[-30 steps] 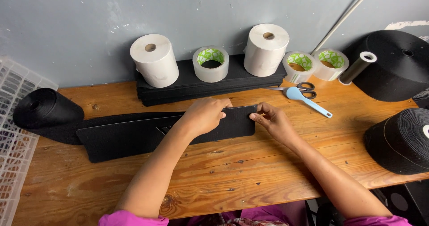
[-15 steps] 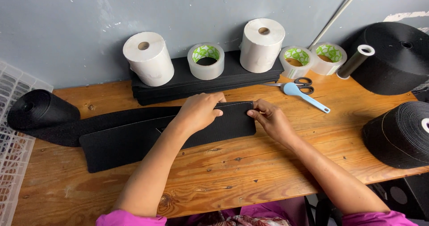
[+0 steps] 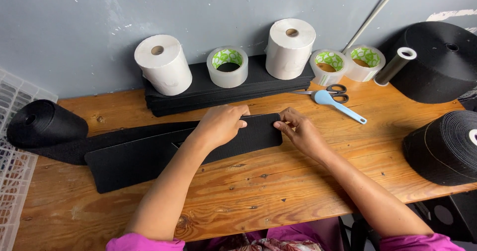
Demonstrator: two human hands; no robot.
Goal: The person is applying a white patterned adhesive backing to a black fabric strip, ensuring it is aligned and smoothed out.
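A long black fabric strip point(image 3: 139, 156) lies across the wooden table point(image 3: 278, 191), running left to a black roll point(image 3: 44, 124). My left hand point(image 3: 221, 124) presses flat on the strip near its right end. My right hand point(image 3: 298, 132) pinches the strip's right end between thumb and fingers. Both hands rest on the same piece, a few centimetres apart.
A stack of black fabric point(image 3: 223, 89) along the wall carries two white paper rolls point(image 3: 163, 65) point(image 3: 290, 47) and a tape roll point(image 3: 227, 66). Two more tape rolls point(image 3: 328, 67), blue-handled scissors point(image 3: 333, 99), large black rolls point(image 3: 437, 60) point(image 3: 444, 149) sit right. A white crate point(image 3: 12, 146) stands left.
The view shifted slightly. My hands stayed on the strip's right end; the right fingers closed a bit more on the edge.
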